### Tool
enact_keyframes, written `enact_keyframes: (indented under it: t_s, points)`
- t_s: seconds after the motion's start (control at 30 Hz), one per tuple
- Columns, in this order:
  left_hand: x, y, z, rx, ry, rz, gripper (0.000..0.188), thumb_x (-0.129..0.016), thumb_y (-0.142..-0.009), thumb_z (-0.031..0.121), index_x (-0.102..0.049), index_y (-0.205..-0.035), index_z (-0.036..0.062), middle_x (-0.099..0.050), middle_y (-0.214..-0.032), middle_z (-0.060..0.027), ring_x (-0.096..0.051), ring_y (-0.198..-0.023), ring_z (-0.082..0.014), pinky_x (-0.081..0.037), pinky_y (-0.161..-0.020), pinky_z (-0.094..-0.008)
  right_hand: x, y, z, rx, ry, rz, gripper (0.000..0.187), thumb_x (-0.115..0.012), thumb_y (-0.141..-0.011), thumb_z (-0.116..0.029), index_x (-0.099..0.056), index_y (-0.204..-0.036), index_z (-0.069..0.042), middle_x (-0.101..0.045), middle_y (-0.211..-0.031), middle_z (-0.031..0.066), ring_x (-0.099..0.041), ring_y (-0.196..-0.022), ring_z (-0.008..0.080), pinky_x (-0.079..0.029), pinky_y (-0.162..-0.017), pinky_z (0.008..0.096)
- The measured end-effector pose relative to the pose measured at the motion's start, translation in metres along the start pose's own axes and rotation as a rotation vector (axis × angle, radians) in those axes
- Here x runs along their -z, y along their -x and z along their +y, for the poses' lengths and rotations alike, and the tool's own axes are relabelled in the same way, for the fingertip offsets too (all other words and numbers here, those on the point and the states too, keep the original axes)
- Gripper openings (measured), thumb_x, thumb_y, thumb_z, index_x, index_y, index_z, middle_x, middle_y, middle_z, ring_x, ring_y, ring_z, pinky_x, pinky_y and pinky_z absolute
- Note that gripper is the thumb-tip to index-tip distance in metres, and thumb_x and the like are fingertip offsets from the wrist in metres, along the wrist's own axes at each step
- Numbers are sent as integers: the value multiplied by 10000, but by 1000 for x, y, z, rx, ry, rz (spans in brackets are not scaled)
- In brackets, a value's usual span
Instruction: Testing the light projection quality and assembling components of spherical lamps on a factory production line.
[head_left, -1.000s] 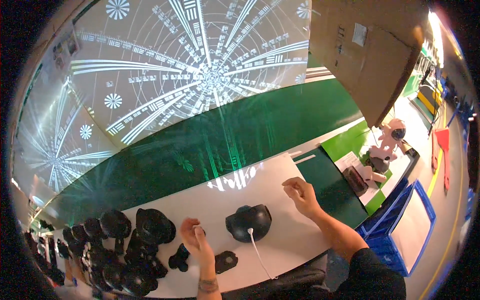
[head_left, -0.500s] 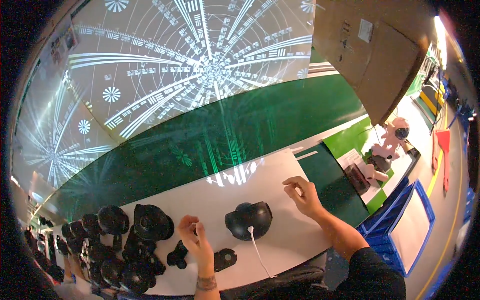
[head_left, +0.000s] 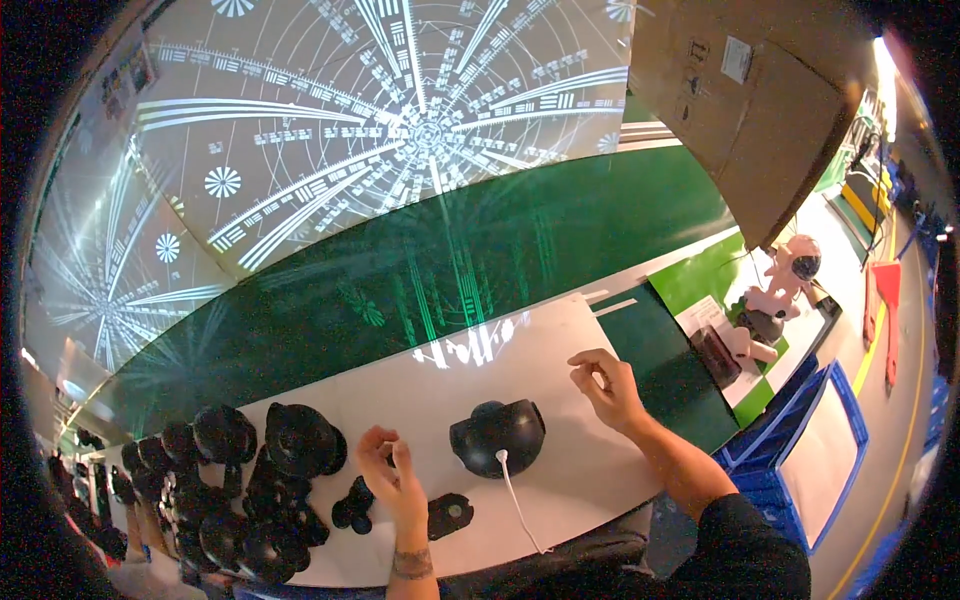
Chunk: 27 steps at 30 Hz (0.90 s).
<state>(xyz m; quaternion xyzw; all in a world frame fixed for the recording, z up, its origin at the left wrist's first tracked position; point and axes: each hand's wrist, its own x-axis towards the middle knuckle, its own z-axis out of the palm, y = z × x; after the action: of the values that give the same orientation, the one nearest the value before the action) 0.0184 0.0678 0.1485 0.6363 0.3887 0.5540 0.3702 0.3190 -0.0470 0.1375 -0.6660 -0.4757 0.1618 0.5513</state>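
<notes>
On the white tabletop stands a black rounded device [head_left: 515,440] with a white cable [head_left: 514,495] plugged into its near side. To its left, my left hand [head_left: 390,470] hovers with loosely bent fingers, thumb apart, nothing seen in it. My right hand [head_left: 607,390] is raised to the device's upper right, fingers loosely curled with a gap between thumb and forefinger; it too shows nothing held. Neither hand touches the device. A flat black oval plate [head_left: 450,515] lies beside my left wrist, and a small black lobed part [head_left: 353,507] lies to the left of that wrist.
Several black rounded housings [head_left: 225,435] crowd the table's left end. A bright line-and-circle test pattern [head_left: 425,135] shines on the far wall beyond a green surface [head_left: 600,215]. A cardboard box [head_left: 740,110] hangs over the upper right; blue crates [head_left: 840,450] stand at the right.
Both hands stay almost in place, and the device does not move. The view has shifted very slightly.
</notes>
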Motion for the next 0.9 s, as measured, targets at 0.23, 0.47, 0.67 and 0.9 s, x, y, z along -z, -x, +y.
enact_keyframes:
  t_s: [0.23, 0.47, 0.67, 0.9]
  points:
    - [-2, 3, 1, -32, -10, 11, 327, -589, -945, 140, -474, -1214, -5, -541, -1085, -90, -519, -936, -166, -441, -819, -304, 4, 3, -1, -1, -15, 3, 233, -657, -912, -168, -633, -1090, -21, -652, -822, 87, -619, -735, 148, -497, -591, 282]
    - [1, 2, -2, -26, -56, 8, 333, -612, -954, 186, -498, -1207, 2, -562, -1065, -75, -527, -912, -157, -443, -824, -292, -5, 1, 10, 131, -127, -98, 295, -685, -862, -136, -614, -1116, -4, -648, -874, 79, -604, -788, 161, -497, -705, 303]
    - [1, 8, -10, 131, 241, -317, 497, -663, -912, 211, -440, -1314, 22, -556, -1220, -112, -562, -1081, -184, -471, -901, -322, -15, 5, -15, 127, -343, -551, 1117, -753, -708, -635, -279, -1471, 29, -368, -1492, 204, -442, -1332, 316, -384, -1052, 418]
    - [-38, 38, -12, 291, 337, -559, 916, -814, -792, 327, -262, -1429, -33, -531, -1302, -194, -557, -1143, -247, -483, -932, -325, -29, 17, -14, 161, -158, -600, 1166, -769, -679, -641, -255, -1479, 34, -313, -1530, 212, -389, -1372, 340, -297, -1132, 439]
